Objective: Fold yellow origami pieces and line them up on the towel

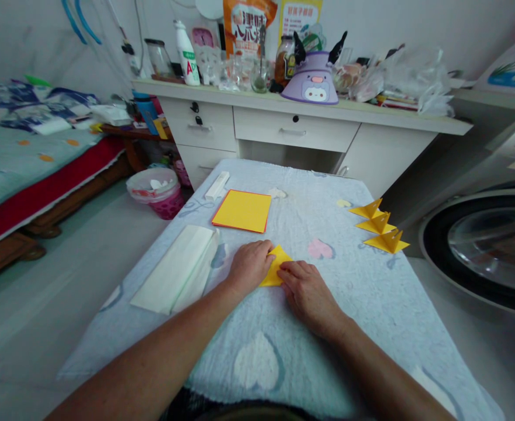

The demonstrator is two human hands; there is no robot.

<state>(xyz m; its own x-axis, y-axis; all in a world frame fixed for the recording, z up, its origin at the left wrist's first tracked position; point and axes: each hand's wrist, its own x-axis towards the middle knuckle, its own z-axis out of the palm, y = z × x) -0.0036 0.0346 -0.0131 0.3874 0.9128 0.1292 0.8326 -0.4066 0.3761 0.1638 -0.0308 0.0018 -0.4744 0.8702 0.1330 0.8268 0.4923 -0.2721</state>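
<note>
Paper (277, 266), yellow, lies on the bench (349, 339), fingers of the left hand (249, 264) closed on its left edge, those of the right hand (306, 292) gripping its right; step judged folding, next move calling for careful creasing.

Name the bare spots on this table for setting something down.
Bare cloth lies between the yellow paper stack and folded figures, and between those figures and the right hand. The left side is crowded: white packet, yellow paper stack, small white box.
</note>
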